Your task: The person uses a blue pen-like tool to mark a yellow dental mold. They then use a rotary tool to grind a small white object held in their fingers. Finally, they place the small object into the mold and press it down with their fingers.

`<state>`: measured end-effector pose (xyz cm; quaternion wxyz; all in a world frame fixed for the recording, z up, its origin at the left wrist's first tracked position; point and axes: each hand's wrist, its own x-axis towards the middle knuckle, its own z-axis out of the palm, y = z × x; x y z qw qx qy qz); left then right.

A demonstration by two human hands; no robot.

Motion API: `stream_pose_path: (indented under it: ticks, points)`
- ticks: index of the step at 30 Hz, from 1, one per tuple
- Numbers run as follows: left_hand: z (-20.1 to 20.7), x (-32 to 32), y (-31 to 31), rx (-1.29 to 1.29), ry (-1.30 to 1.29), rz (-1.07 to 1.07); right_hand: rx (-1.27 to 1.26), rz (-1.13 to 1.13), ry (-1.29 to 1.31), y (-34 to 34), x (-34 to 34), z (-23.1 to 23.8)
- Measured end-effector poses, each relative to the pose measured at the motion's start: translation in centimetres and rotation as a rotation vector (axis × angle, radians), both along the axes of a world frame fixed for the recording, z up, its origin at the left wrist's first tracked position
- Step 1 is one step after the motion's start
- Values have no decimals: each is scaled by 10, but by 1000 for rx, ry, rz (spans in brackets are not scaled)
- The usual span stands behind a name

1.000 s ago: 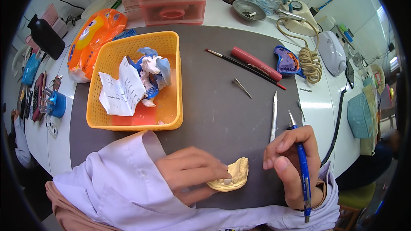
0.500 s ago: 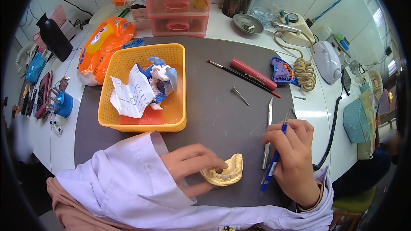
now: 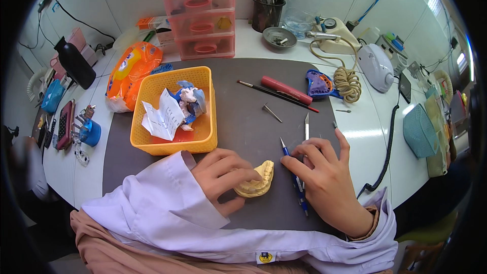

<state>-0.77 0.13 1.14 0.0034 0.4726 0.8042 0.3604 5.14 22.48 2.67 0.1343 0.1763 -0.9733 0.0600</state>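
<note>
My left hand (image 3: 223, 175) is closed on a cream plaster dental cast (image 3: 256, 185), its fingers resting on the inner side and hiding part of it. The cast sits on the grey mat, tooth row facing right. My right hand (image 3: 327, 180) bends over a slim silver craft knife (image 3: 307, 127), thumb and fingers curled about its middle and the little finger held out. The knife still appears to lie on the mat. Just left of it, a blue mechanical pencil (image 3: 300, 200) lies aslant, partly beneath my thumb.
A yellow basket (image 3: 137, 139) with paper and impression scraps stands left. Beyond my right hand lie a metal nail-like pin (image 3: 272, 113), a brush (image 3: 253, 87), a dark red tube (image 3: 284, 89) and a purple-filled impression tray (image 3: 319, 83). A black coiled cord (image 3: 388, 152) runs along the right.
My right hand has let the blue pencil down on the mat and moved over the craft knife. My left hand has turned the cast. The whole view has shifted slightly.
</note>
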Motion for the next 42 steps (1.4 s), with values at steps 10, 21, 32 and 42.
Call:
stream_pose_path:
  ticks: [10, 21, 32, 42]
  points:
    - [24, 43, 30, 678, 417, 4, -817, 156, 408, 21, 47, 32]
    - [-15, 168, 72, 128, 436, -582, -1159, 748, 347, -18, 145, 4]
    - [9, 170, 91, 816, -52, -584, -1434, 357, 585, -62, 165, 13]
    - [39, 171, 86, 814, -104, -852, -1498, 410, 642, -73, 167, -17]
